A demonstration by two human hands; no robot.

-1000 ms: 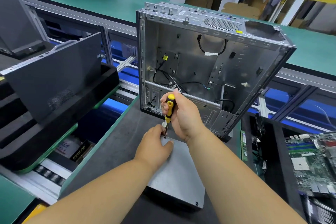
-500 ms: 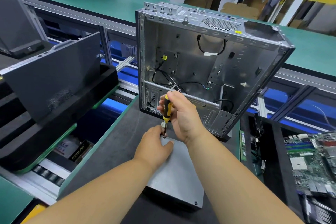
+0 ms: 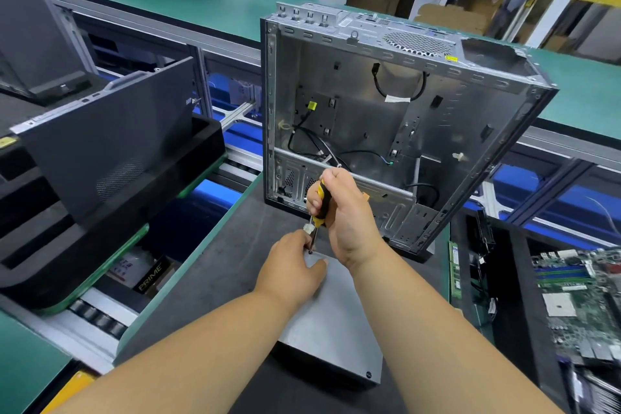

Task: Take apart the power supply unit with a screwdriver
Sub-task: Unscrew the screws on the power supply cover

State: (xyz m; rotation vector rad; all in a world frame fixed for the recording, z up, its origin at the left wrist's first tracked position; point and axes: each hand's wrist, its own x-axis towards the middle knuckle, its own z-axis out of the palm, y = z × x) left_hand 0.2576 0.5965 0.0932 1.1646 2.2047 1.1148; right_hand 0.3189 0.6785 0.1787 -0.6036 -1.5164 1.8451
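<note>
The grey metal power supply unit (image 3: 331,326) lies flat on the dark work mat, lid up. My right hand (image 3: 346,212) grips a yellow-and-black screwdriver (image 3: 321,205) held nearly upright, its tip set on a screw at the unit's far left corner. My left hand (image 3: 292,270) rests on that corner, fingers touching the lower shaft beside the tip. Both forearms cover much of the unit's near side.
An emptied metal computer case (image 3: 386,124) stands upright just behind the unit. A black side panel (image 3: 107,141) leans in a black foam tray at left. A motherboard (image 3: 584,302) lies at right. Green conveyor benches run behind.
My right hand has turned on the screwdriver handle, hiding more of the yellow grip. The tip stays on the same screw. My left hand has not moved.
</note>
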